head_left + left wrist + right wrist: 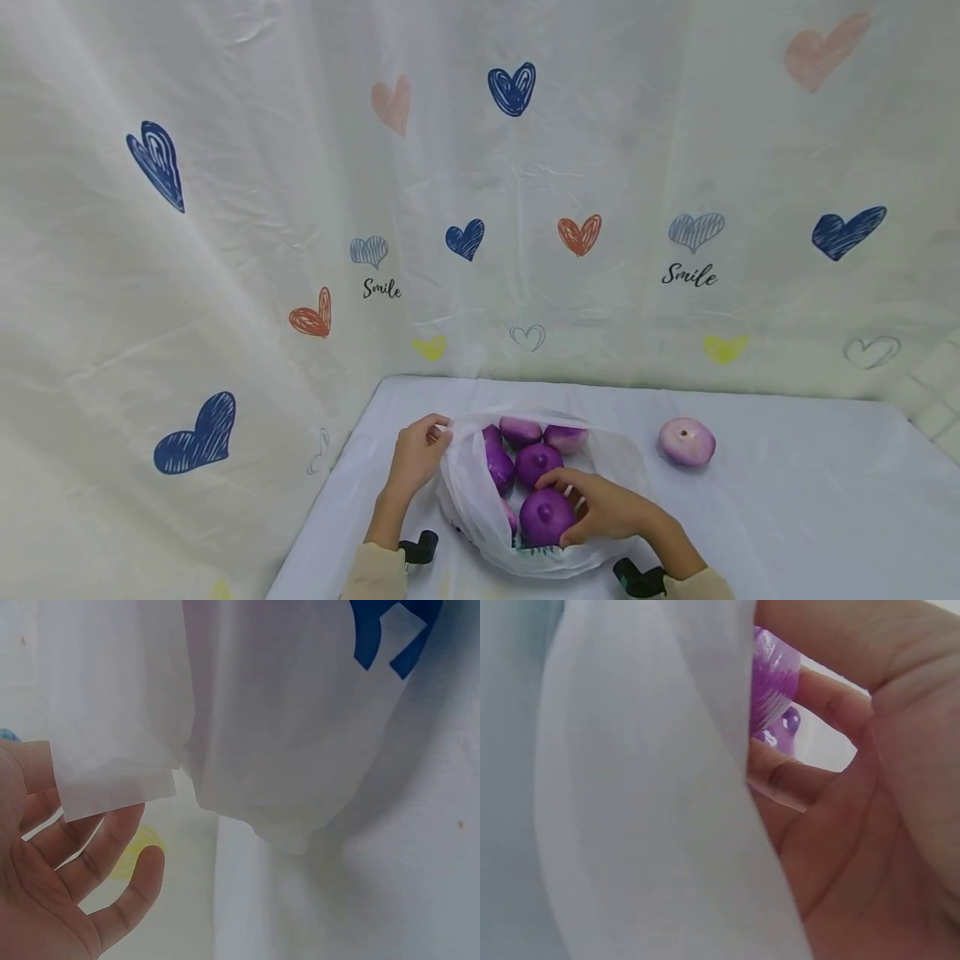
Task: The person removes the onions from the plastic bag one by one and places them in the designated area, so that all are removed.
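The table (802, 500) runs out on my left in a slanting edge, and its back edge meets the curtain (637, 150), printed with hearts. My left hand (415, 458) is between that left edge and the bag (465, 483), pinching the bag's left rim between thumb and fingers. Behind the bag only a narrow strip of tabletop shows; to the right a broad stretch of it reaches to the far right corner.

The bag's mouth gapes upward, and my right hand (603, 504) is in over its right side, fingers curled around the front onion (546, 518). That onion sits inside, near the front rim. More onions crowd it: one just behind (538, 465), others along the left wall and at the back. A loose onion (687, 442) rests on the table to the bag's right, apart from it. At my right wrist, the bag's white wall covers much of the view and hides part of my grip.
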Tool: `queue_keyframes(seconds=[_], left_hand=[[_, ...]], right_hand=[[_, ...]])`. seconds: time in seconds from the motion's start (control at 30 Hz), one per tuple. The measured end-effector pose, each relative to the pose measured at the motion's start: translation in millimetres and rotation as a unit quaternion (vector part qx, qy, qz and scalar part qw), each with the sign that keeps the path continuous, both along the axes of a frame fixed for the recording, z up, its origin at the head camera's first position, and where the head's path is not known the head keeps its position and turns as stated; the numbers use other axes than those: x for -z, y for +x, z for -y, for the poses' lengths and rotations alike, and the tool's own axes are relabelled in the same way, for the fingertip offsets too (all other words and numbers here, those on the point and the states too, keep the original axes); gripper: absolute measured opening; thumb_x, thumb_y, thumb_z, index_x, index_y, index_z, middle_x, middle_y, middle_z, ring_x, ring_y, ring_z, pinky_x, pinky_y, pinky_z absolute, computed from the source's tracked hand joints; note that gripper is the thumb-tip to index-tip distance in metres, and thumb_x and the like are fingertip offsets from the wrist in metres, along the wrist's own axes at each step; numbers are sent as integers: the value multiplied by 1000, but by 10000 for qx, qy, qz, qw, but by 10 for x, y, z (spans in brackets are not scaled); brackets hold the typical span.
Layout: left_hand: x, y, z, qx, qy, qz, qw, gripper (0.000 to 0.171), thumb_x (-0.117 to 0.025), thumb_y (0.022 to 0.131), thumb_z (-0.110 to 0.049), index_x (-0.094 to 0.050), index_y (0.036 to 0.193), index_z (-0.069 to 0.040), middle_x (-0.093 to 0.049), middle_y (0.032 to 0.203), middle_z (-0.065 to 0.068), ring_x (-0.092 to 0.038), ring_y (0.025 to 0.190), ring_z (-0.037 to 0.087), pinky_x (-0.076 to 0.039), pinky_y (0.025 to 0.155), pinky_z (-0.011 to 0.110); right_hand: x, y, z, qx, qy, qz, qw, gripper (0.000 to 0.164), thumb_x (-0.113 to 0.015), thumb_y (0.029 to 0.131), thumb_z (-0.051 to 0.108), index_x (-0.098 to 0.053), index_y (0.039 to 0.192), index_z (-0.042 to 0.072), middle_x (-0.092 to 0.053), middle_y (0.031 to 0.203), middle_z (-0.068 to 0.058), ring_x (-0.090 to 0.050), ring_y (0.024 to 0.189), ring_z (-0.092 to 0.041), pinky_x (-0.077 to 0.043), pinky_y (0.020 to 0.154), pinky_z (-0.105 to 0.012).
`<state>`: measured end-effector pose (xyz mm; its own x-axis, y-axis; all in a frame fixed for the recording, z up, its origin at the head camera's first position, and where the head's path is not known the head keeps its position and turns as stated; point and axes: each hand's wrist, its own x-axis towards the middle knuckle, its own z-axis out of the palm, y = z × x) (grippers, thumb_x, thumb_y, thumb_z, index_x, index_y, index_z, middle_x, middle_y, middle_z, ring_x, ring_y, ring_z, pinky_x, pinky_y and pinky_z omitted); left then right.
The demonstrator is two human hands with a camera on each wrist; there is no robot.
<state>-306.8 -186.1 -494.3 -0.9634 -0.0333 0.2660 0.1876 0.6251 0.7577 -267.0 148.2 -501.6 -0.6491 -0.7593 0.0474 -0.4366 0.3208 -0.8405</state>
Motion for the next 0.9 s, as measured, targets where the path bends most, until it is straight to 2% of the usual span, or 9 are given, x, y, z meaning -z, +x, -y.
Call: queue_keyframes(seconds=[0.43,0.77,0.9], left_hand=[[3,0,14,-20,-30,-2,10000,16,-70,96,-17,-74,112,-14,-66,82,-1,-58,74,12,-50,65,27],[-1,-1,10,23,-29,-25,10000,16,-70,96,-16,-74,111,-12,-66,81,1,-59,73,13,-51,65,28],[1,3,13,19,-3,-41,10000,15,-71,96,-16,-74,111,-12,-66,82,1,-59,73,14,-51,65,29]], right_hand=[[-82,-56,-121,336,-226,-398,9984,73,-87,81,22,-49,142,9,-58,126,-18,-66,97,-10,-57,86,-29],[-268,-54,-291,805,-581,-596,9933,74,-85,84,21,-46,145,4,-56,132,-19,-67,102,-13,-57,88,-30],[-349,-43,-395,1073,-747,-638,9894,70,-83,86,18,-46,145,7,-56,135,-20,-67,104,-13,-57,90,-30]])
